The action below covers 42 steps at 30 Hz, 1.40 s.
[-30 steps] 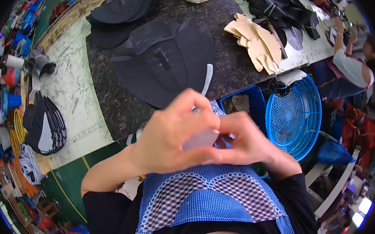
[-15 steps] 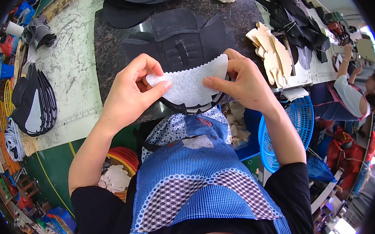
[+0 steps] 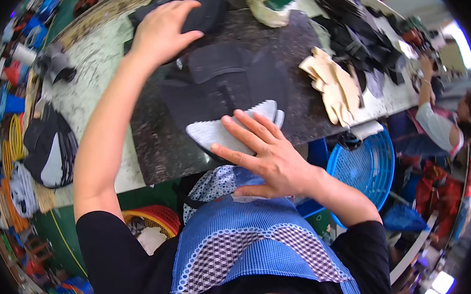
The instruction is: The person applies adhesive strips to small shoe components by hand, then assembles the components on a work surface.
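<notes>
Patch (image 3: 204, 134): where is it, and why the hand on it?

Under the right hand's (image 3: 269, 160) spread fingers, on the near edge of the black piece (image 3: 216, 66). That hand lies flat, clasping nothing, probably to keep the patch pressed down.

And the left hand (image 3: 163, 33)?

Ahead and left of the right one, over the black stack (image 3: 212, 9), fingers parted; I can't tell whether it touches.

Any containers?

Left of the right hand, a red basket (image 3: 166, 219) with pale scraps (image 3: 152, 239); to its right, a blue basket (image 3: 379, 159), contents unclear.

Green floor (image 3: 69, 227) — white glare (image 3: 460, 44), perhaps a window.
</notes>
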### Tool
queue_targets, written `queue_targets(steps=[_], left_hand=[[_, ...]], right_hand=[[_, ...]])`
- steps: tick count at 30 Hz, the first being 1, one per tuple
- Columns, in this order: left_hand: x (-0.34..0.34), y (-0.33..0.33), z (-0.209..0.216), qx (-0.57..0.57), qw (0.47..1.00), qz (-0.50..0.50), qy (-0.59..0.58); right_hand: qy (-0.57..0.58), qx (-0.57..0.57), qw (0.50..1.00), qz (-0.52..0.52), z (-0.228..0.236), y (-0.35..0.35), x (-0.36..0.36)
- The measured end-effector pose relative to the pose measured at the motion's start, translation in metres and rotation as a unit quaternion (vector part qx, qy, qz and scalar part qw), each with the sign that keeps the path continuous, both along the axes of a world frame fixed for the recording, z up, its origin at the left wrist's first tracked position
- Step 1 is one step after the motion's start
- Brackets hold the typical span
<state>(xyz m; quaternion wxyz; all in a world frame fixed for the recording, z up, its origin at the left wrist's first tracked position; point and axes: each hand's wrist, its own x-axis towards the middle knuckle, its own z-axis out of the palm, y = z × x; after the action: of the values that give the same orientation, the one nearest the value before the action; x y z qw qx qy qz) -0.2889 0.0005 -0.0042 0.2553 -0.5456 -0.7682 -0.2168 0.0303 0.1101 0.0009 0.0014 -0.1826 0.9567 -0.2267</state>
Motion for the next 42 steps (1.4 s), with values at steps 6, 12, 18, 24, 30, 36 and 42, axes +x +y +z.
queue_targets(steps=[6,12,18,24,30,36,42], left_hand=[[-0.059,-0.013,-0.029,-0.152,0.974,-0.019,-0.165],[-0.069,-0.016,-0.005,-0.071,0.976,0.039,-0.204],[0.137,-0.025,0.06,0.022,0.989,-0.12,-0.081],[0.196,-0.032,0.053,-0.115,0.952,-0.2,-0.201],[0.194,0.02,0.111,-0.139,0.792,-0.182,-0.566],[0.188,0.013,0.084,-0.036,0.785,-0.205,-0.583],[0.186,0.011,0.088,-0.157,0.689,-0.229,-0.669]], right_hand=[[0.096,-0.293,0.904,-0.297,0.005,0.086,0.049],[0.178,0.018,0.84,-0.512,-0.043,0.195,0.072],[0.177,-0.067,0.781,-0.595,-0.057,0.218,0.077],[0.271,-0.156,0.855,-0.414,0.036,0.147,0.032],[0.179,-0.358,0.883,-0.245,0.062,0.061,0.014],[-0.023,-0.628,0.736,-0.252,0.062,0.068,0.021],[-0.095,-0.478,0.848,-0.207,0.083,0.077,0.035]])
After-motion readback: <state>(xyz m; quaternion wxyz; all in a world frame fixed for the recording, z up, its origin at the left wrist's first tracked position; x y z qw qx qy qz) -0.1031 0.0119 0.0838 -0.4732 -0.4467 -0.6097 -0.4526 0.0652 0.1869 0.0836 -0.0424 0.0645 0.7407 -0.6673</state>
